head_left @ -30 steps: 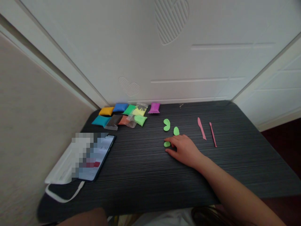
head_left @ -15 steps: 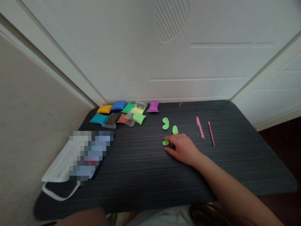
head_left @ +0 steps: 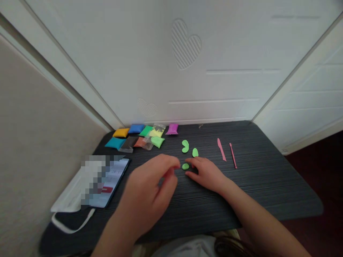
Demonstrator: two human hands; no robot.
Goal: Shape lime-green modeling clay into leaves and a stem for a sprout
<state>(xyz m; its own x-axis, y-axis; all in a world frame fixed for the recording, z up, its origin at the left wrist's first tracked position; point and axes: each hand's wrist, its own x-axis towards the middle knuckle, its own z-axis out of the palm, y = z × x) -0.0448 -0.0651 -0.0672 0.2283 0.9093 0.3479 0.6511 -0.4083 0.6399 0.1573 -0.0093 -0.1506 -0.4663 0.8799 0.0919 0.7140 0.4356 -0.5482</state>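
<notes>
My right hand (head_left: 207, 174) lies low over the dark table, thumb and fingers apart around the right side of a small flat green clay oval (head_left: 185, 166). Just beyond its knuckles is a second green clay piece (head_left: 195, 152), egg-shaped and partly covered by the hand. A notched green clay piece (head_left: 185, 146), curved like a C, lies farther back. My left hand (head_left: 151, 191) is raised over the table at the left of the oval, fingers curled in towards the thumb. Nothing shows in it.
A pink clay knife (head_left: 221, 149) and a thin pink modelling stick (head_left: 233, 155) lie at the right. Several coloured clay packets, one of them purple (head_left: 172, 129), line the back left. A phone (head_left: 114, 184) and a white mask (head_left: 69, 192) rest at the left. A white panelled door (head_left: 227, 85) stands behind.
My left hand has come up from the lower edge to beside the green oval. The right hand stays by the oval, its fingers slightly shifted. The view has tilted up a little.
</notes>
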